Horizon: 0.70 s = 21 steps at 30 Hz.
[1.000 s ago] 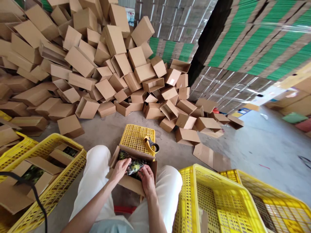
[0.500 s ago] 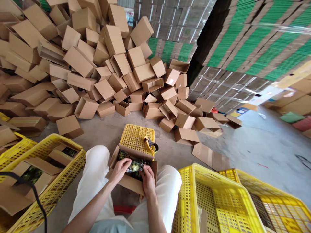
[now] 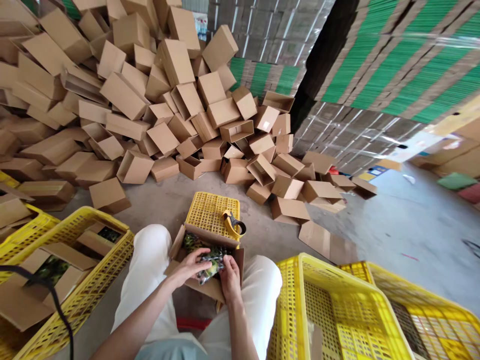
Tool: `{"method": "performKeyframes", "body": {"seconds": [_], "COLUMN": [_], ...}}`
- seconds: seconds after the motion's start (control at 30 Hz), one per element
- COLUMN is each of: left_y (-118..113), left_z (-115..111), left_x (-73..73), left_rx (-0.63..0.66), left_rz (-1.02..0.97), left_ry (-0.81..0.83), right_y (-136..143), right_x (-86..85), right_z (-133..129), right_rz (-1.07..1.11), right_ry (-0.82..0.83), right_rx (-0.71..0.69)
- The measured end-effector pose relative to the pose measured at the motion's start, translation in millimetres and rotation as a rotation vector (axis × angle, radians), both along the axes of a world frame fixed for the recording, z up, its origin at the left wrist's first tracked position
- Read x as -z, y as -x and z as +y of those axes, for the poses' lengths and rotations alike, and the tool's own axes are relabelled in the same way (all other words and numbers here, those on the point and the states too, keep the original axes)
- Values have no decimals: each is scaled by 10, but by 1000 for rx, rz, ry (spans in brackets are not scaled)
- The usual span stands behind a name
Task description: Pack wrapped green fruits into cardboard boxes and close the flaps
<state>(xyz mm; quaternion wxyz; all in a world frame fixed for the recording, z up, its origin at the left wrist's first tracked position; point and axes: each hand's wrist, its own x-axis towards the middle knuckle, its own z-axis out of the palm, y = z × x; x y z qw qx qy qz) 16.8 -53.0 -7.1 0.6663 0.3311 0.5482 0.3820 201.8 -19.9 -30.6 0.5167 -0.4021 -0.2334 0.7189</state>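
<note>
An open cardboard box (image 3: 213, 289) rests between my knees, its flaps folded out. Inside it lie dark green, plastic-wrapped contents (image 3: 190, 242). Over the box, a clear plastic bag with green and yellowish pieces (image 3: 210, 267) is held between both hands. My left hand (image 3: 192, 265) grips the bag's left side with bent fingers. My right hand (image 3: 229, 272) pinches its right edge, thumb and fingers together. What exactly the bag contains is too small to tell. Just beyond the box, a yellow tape dispenser (image 3: 233, 224) sits on an upturned yellow crate (image 3: 206, 210).
Many empty cardboard boxes (image 3: 165, 140) are heaped ahead and to the left. A yellow crate (image 3: 125, 245) holding filled boxes stands at left; another yellow crate (image 3: 300, 290) stands at right. Stacked flat cartons (image 3: 375, 55) rise behind, with a black cord (image 3: 56, 300) at far left.
The bag has been lifted and tilted towards me, now covering part of the front flap. My left hand has shifted right and turned over the bag; my right hand stays near the same spot.
</note>
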Motion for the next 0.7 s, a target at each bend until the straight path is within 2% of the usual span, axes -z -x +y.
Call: {"method": "performKeyframes", "body": {"seconds": [0.17,0.23,0.3,0.43,0.5,0.6,0.7], "left_y": [-11,6,10,-40,-70,-87,-96], "left_z": [42,51,37,-7,-10,3,13], "left_x": [-67,-91,-98,-58,-39,-37,-39], "left_rx": [162,186,143,-63,-114,-150,-213], "left_rz": [-8,9,30,66,64,56,-41], "left_ry": [-141,-143,-49,146,126,72,81], "right_y": [-18,-19,-15,-5,-2,9,23], "right_x": [-31,-39,-48,-83,-105,-123,-119], "right_z": [-23,-20,-10,5,-6,-37,-53], "right_rz": [-29,-43,-40,6,22,43,49], "right_ry": [-3,3,15,21,13,30,48], "right_rx": [30,29,25,36,0,-147,-211]}}
